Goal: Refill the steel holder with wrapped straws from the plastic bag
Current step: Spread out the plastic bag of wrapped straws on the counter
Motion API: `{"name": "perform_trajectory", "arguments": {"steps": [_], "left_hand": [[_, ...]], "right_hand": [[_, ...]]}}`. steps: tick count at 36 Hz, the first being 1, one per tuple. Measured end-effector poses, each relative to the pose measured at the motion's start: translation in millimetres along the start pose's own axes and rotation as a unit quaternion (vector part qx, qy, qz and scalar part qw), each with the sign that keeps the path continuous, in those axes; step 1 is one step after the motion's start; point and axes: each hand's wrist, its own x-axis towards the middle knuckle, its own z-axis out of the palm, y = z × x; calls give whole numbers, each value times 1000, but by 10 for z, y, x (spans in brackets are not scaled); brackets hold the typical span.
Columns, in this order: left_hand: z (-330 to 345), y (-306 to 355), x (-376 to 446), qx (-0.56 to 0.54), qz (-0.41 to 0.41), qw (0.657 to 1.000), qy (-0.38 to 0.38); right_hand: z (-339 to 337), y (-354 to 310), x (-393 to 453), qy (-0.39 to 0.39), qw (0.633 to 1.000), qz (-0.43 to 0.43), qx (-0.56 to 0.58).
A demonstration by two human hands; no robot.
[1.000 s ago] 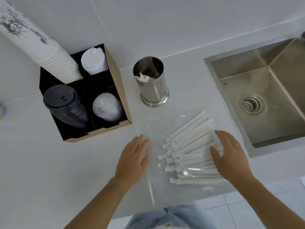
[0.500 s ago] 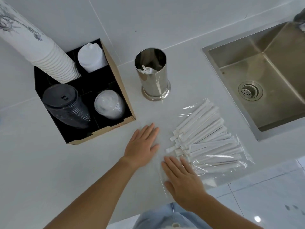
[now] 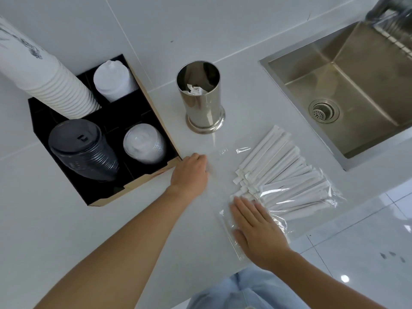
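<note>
The steel holder (image 3: 204,101) stands upright on the white counter, with only a few wrapped straw tips (image 3: 193,89) showing inside it. In front of it and to the right lies the clear plastic bag (image 3: 316,197), holding several white wrapped straws (image 3: 274,166) fanned out. My left hand (image 3: 189,175) sits at the bag's left, open end. Its fingers are curled down onto the plastic, and the fingertips are hidden. My right hand (image 3: 256,226) lies flat, fingers spread, on the bag's near corner, its fingertips touching the closest straw ends.
A black and brown cardboard organiser (image 3: 156,121) to the left holds a tall stack of white paper cups (image 3: 51,83), black lids (image 3: 82,150) and clear lids (image 3: 142,141). A steel sink (image 3: 347,90) is sunk into the counter at the right. The counter's front edge runs just below the bag.
My left hand went from flat to curled at the bag's left end. My right hand slid from the straws' far side to the bag's near corner. The view shifted closer.
</note>
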Motion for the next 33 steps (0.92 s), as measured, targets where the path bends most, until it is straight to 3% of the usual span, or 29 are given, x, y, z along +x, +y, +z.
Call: {"name": "perform_trajectory", "arguments": {"steps": [8, 19, 26, 33], "left_hand": [[-18, -8, 151, -74, -53, 996, -23], [15, -28, 180, -116, -56, 992, -6], [32, -95, 287, -174, -134, 975, -15], [9, -118, 289, -173, -107, 979, -5]], "right_hand": [[74, -4, -7, 7, 1000, -5, -23], [-63, -24, 408, -2, 999, 21, -25], [16, 52, 435, 0, 999, 4, -34], [57, 63, 429, 26, 999, -7, -35]]}}
